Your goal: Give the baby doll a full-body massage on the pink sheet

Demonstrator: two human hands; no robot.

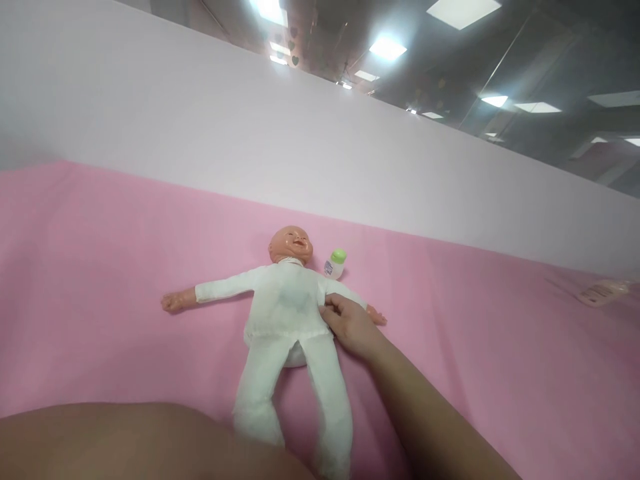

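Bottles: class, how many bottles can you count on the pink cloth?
2. A small green-capped bottle stands beside the doll's head. A second bottle lies at the far right edge, blurred. Others may be out of frame.

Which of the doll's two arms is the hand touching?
The right hand rests on the doll at the arm on the picture's right, nearest the green-capped bottle; the other arm lies outstretched, untouched.

Right hand (350, 323) touches doll (285, 307) on pink sheet (100, 280).
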